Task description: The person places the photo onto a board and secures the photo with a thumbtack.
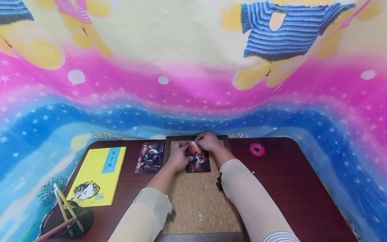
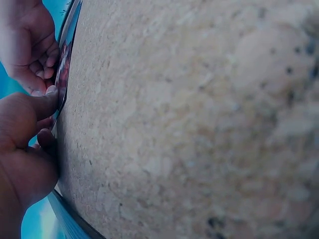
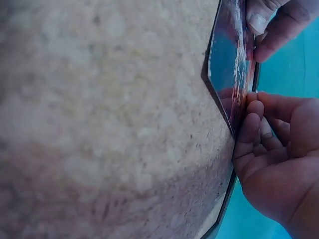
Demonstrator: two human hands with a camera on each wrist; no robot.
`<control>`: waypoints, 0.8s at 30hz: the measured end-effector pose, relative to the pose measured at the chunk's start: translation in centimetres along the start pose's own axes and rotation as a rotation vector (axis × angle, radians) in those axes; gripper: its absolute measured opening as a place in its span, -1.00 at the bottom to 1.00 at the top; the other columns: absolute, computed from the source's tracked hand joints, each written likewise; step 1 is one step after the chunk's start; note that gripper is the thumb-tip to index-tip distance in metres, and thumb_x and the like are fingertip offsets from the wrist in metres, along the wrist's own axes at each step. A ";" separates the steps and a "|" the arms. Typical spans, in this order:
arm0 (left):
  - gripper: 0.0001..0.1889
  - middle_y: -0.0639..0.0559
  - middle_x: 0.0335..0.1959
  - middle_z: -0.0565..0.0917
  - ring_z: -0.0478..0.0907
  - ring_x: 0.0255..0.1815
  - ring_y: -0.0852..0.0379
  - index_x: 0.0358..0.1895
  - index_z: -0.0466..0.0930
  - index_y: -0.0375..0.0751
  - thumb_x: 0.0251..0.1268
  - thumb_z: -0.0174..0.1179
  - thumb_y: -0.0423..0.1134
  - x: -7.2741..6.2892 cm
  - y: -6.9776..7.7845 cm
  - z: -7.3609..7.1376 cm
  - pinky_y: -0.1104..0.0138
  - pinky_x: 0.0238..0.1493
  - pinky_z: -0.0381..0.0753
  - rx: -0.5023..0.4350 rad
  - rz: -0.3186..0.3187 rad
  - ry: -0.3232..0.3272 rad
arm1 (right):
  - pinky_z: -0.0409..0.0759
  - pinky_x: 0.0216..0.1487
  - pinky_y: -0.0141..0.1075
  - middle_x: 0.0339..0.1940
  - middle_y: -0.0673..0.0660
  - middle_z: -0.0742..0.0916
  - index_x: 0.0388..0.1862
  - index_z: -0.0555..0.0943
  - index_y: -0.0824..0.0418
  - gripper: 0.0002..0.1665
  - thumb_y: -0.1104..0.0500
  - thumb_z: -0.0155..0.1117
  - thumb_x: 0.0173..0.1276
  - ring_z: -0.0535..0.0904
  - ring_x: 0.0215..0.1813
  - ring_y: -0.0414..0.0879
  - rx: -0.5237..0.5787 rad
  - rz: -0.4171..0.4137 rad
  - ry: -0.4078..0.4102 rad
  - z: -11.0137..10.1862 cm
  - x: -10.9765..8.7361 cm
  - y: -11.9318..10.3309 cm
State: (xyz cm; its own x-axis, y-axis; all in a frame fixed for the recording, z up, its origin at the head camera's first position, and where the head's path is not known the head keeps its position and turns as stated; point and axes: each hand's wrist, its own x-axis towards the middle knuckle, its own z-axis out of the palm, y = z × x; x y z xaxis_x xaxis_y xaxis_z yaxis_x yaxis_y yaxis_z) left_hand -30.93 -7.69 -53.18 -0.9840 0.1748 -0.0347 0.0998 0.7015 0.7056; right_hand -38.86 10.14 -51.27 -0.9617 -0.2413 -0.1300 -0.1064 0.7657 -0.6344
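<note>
A dark photo print (image 1: 199, 164) with fiery orange and white shapes lies near the top of a framed cork board (image 1: 201, 195). My left hand (image 1: 179, 157) holds its left side down, with the thumb on the print and a finger reaching along its upper left. At the print's top edge, my right hand (image 1: 208, 141) has its thumb and fingertips pinched together. Whatever is between them is too small and covered to make out. In the right wrist view, the near corner of the print (image 3: 224, 64) stands slightly off the cork.
A motorcycle photo (image 1: 150, 158) lies left of the board, beside a yellow book (image 1: 96, 176). A mesh pencil cup (image 1: 84, 218) stands front left. A round pink case (image 1: 257, 149) sits at right. Small clear bits (image 1: 200, 216) rest low on the cork.
</note>
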 end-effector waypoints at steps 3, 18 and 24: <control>-0.32 -0.31 0.48 0.28 0.29 0.49 -0.20 0.53 0.36 -0.30 0.40 0.36 -0.24 0.1 -0.1 0.0 0.03 0.46 0.36 0.004 -0.007 -0.008 | 0.64 0.05 -0.15 -0.18 -0.02 0.81 -0.11 0.84 0.04 -0.77 0.11 0.27 0.42 0.68 -0.06 -0.04 -0.007 0.003 -0.010 0.0 0.1 -0.2; -0.32 -0.34 0.45 0.29 0.30 0.48 -0.21 0.52 0.36 -0.33 0.39 0.36 -0.24 0.1 -0.1 0.0 0.03 0.45 0.37 0.022 0.014 -0.002 | 0.64 0.05 -0.11 -0.18 -0.02 0.80 -0.03 0.83 0.03 -0.73 0.05 0.22 0.51 0.68 -0.07 -0.04 -0.021 0.029 -0.049 -0.2 0.4 -0.3; -0.31 -0.33 0.44 0.30 0.32 0.46 -0.20 0.52 0.37 -0.33 0.38 0.37 -0.23 0.2 -0.3 0.0 0.04 0.44 0.38 0.037 0.015 0.001 | 0.63 0.03 -0.14 -0.18 -0.02 0.80 -0.04 0.84 0.03 -0.73 0.07 0.26 0.46 0.67 -0.07 -0.05 0.015 0.054 -0.025 -0.1 0.3 -0.1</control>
State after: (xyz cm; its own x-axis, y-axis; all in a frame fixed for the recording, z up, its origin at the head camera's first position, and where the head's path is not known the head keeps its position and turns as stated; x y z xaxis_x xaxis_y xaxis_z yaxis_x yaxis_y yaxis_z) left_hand -31.12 -7.88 -53.34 -0.9824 0.1851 -0.0238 0.1200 0.7240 0.6793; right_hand -39.16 10.05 -51.15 -0.9594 -0.2150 -0.1827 -0.0510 0.7689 -0.6373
